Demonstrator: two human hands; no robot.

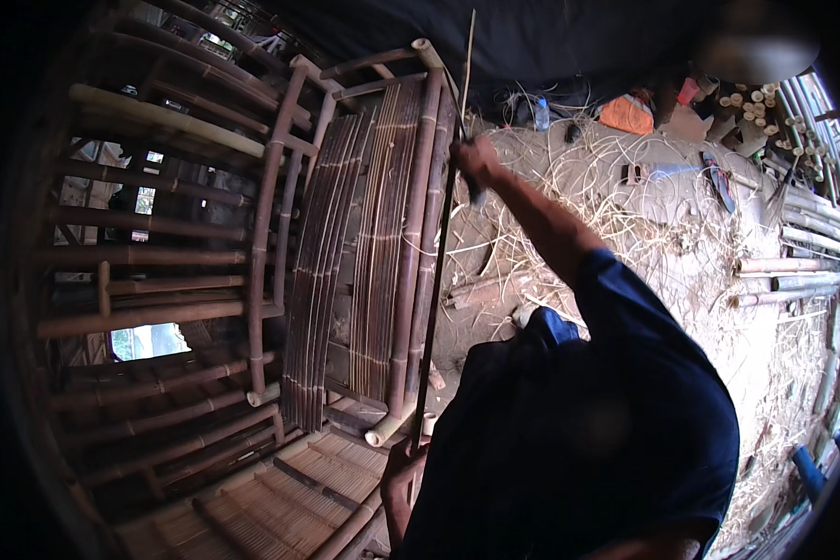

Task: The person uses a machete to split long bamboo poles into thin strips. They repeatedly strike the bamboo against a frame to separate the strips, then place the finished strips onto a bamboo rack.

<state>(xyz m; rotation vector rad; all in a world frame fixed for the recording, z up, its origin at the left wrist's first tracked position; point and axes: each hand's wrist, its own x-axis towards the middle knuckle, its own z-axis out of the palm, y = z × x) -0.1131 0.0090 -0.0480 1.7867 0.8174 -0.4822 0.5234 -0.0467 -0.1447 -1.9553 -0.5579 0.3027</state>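
Note:
A long, narrow bamboo strip (436, 308) runs upright through the picture, dark along its lower length and pale at its top end. My right hand (476, 161), arm stretched far forward, is closed around its upper part. A dark, narrow piece (478, 194) juts out below that hand; its kind I cannot make out. Low and near my body, my left hand (404, 464) grips the strip's near end, its fingers partly hidden. Just left of the strip stands a bamboo bench (403, 350), with slatted dark bamboo panels (378, 271) lying on it.
More bamboo frames (159, 224) are stacked at the left. Pale bamboo shavings (579, 177) litter the ground to the right, around a handsaw (658, 171). Beyond lie an orange bag (627, 113), a plastic bottle (542, 114) and several bamboo poles (789, 265).

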